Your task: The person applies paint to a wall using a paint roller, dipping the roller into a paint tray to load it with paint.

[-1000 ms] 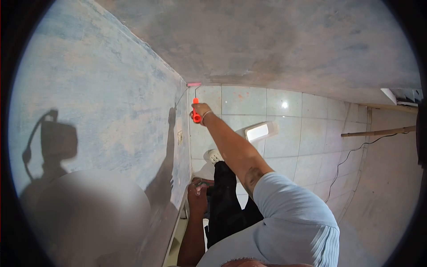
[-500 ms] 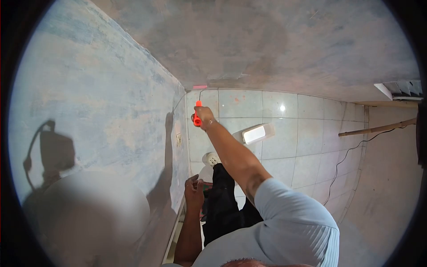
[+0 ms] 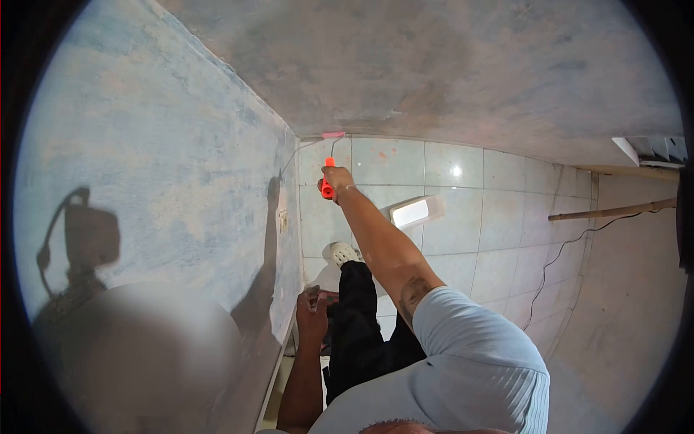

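My right hand [image 3: 335, 182] is closed around the orange handle of a small paint roller [image 3: 330, 172]. The arm stretches forward, and the roller's pink sleeve [image 3: 333, 134] meets the bottom of the front wall [image 3: 405, 79], close to the corner. My left hand [image 3: 312, 312] hangs low beside my left leg, near the left wall, with loosely bent fingers apart and nothing visible in them. To the right of my right forearm, a white tray [image 3: 434, 207] with white contents lies on the tiled floor [image 3: 452, 239].
The blotchy blue left wall [image 3: 173, 152] runs close along my left side. My pale clog [image 3: 343, 253] stands on the tiles. Further right are a wooden stick [image 3: 607, 212] and a thin black cable [image 3: 553, 264]. Orange specks dot the floor near the front wall.
The roller and my right hand have shifted slightly right along the base of the front wall. My left hand has dropped a little lower in view, its fingers drawn in somewhat.
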Motion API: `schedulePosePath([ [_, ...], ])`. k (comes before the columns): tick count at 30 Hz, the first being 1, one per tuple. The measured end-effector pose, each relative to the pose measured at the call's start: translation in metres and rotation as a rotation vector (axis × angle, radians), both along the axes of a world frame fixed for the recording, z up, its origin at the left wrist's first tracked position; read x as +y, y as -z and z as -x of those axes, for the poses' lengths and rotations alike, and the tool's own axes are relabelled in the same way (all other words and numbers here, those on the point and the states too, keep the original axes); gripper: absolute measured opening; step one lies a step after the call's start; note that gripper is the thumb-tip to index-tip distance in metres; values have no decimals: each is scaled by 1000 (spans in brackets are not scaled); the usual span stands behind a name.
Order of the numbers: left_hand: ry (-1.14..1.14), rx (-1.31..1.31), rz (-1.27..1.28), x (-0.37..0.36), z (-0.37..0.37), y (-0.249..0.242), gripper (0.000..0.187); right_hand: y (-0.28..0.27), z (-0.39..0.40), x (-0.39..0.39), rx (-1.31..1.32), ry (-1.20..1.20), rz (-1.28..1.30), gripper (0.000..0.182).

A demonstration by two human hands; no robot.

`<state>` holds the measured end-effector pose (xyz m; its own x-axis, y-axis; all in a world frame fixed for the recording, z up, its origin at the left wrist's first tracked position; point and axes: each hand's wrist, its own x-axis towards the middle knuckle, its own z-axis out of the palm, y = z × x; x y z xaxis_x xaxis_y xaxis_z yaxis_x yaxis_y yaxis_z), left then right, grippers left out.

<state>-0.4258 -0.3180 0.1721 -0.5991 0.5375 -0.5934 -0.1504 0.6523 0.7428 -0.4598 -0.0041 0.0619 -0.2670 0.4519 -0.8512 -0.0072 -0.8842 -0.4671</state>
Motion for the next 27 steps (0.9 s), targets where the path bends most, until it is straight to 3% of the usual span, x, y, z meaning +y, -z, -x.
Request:
schedulePosePath([
  [2, 30, -4, 14, -4, 2, -8, 25, -18, -14, -5, -98, -99, -9, 26],
  [4, 103, 107, 63, 2, 5, -8, 29, -89, -50, -30, -118, -204, -25, 29],
  [5, 100, 104, 59, -1, 5, -1, 29, -81, -65, -54, -50, -148, -38, 35],
  [6, 84, 72, 38, -10, 4, 11, 27, -130, -78, -67, -25, -108, -36, 36],
  [7, 70, 40, 20, -15, 1, 20, 26, -125, -79, -66, -29, -110, -28, 36],
  [8, 202, 211, 66, -22, 1, 29, 25, -114, -79, -65, -16, -117, -23, 35],
  [9, 211, 215, 68, -22, 2, 29, 25, -99, -77, -59, 2, -125, -27, 35],
  [11, 193, 144, 20, -13, -2, 33, 30, -29, -52, -28, 57, -90, -21, 29],
  [12, 41, -70, -36, 17, -7, -6, 31, -4, -37, -15, 112, -48, 2, 27],
  [14, 57, -53, -13, 16, -9, 4, 31, 29, -17, -1, -40, -88, 6, 24],
  [18, 82, -27, -5, 9, -7, 8, 32, 5, -28, -4, 29, -174, 32, 21],
  [19, 76, -33, -9, 8, -6, 8, 32, -11, -33, -18, 107, -95, 28, 20],
  [21, 268, 245, 58, 5, -3, 8, 30, -18, -34, -32, 135, 29, 90, 22],
  [22, 266, 243, 52, 1, -5, 13, 30, 1, -26, -29, 132, 28, 85, 22],
  [24, 66, -49, 133, -7, -6, 24, 32, 38, -4, -16, 146, -42, 76, 21],
  [27, 104, 43, 141, -7, -1, 27, 32, 26, 24, 4, 91, 2, 127, 19],
])
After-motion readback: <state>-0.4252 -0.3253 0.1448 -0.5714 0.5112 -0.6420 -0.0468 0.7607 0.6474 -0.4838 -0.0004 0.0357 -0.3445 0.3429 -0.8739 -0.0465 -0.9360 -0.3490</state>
